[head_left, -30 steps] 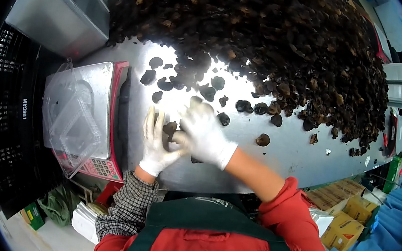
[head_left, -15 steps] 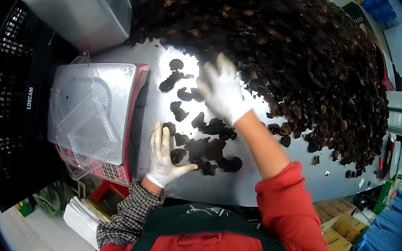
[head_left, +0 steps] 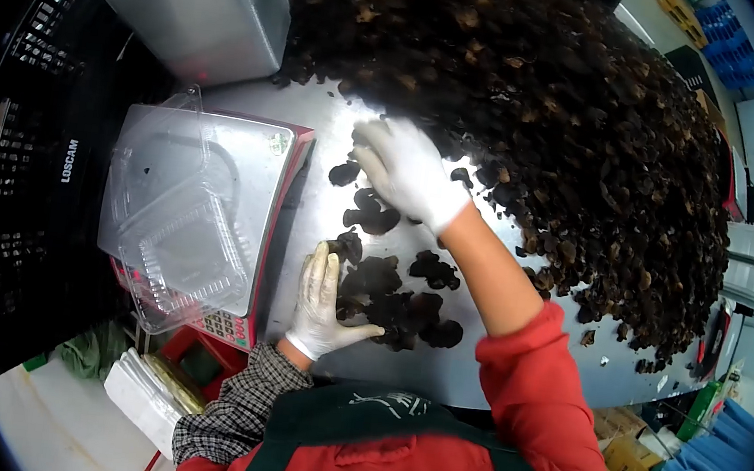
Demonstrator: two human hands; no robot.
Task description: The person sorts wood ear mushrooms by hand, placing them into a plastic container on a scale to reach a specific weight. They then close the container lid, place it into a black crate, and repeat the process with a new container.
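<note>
Dark wood ear mushrooms (head_left: 377,276) lie loose on the metal table (head_left: 464,371), in front of a large heap of wood ear mushrooms (head_left: 576,119). My left hand (head_left: 322,311), in a white glove, rests along the near left edge of the loose ones, its fingers stretched up and the thumb out to the right. My gloved right hand (head_left: 414,173) is palm down at the heap's near edge, fingers extended to the left, over a few loose pieces. What lies under its palm is hidden. A clear plastic clamshell box (head_left: 194,252) sits open on the weighing scale (head_left: 261,152).
A tall stack of clear plastic containers (head_left: 185,0) stands at the back left. Beside the scale is a black crate (head_left: 41,160). White boxes (head_left: 750,264) stand past the heap's right side. Cardboard boxes (head_left: 630,460) are below the table at right.
My right hand has turned so its fingers point left instead of up. Several loose mushrooms near it now lie closer together and nearer me. The view has shifted slightly; my left hand stays beside the mushrooms.
</note>
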